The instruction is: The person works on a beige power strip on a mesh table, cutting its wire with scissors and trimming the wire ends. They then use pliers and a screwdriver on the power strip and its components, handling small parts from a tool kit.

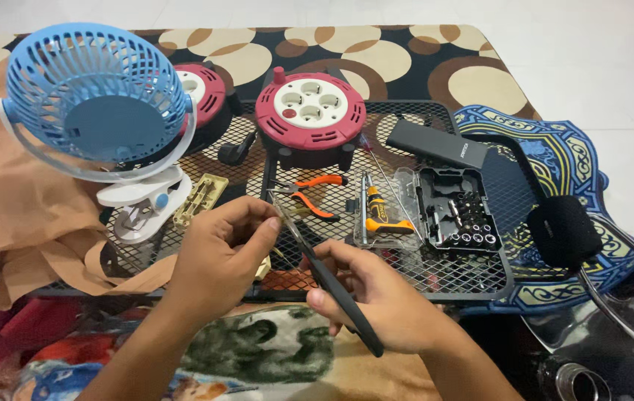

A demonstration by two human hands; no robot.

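While my right hand point(384, 301) grips the black handles of the pliers point(332, 286), closed around them, my left hand point(224, 249) pinches something small at the pliers' tip between thumb and forefinger; what it is I cannot tell, it is hidden by my fingers. Both hands hover just above the near edge of the black mesh tray point(480, 286), close together, the pliers slanting from my right palm up to my left fingertips.

On the tray beyond my hands lie orange pliers point(315, 197), and just right of them a clear case point(384, 212) with an orange-and-black screwdriver inside. Beside that stands an open black bit set point(458, 215), its lid point(436, 143) resting behind it. A red cable reel point(309, 119) with four white sockets sits at the far side of the tray, and a second reel point(202, 89) shows partly behind the blue fan point(94, 96), which stands on its white clip point(146, 197) at the left. A beige plug piece point(200, 199) lies on the mesh near the clip. Orange cloth point(12, 208) is bunched at the left, under the fan
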